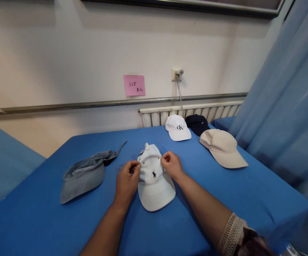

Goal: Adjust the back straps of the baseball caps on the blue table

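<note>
A pale blue baseball cap (151,179) with a small dark horse-rider logo lies in front of me, its brim towards me. My left hand (128,176) pinches the left side of its crown between thumb and fingers. At the crown's right side, my right hand (171,164) grips the fabric in the same way. Left of my hands rests a grey-blue cap (85,174), its crown flattened and a strap trailing from the back.
A white cap (177,127) with black letters, a navy cap (197,123) and a beige cap (223,147) sit at the back right of the blue-covered table (209,199). Behind are a radiator (156,118) and a wall rail (97,104); a blue curtain (284,99) hangs at right.
</note>
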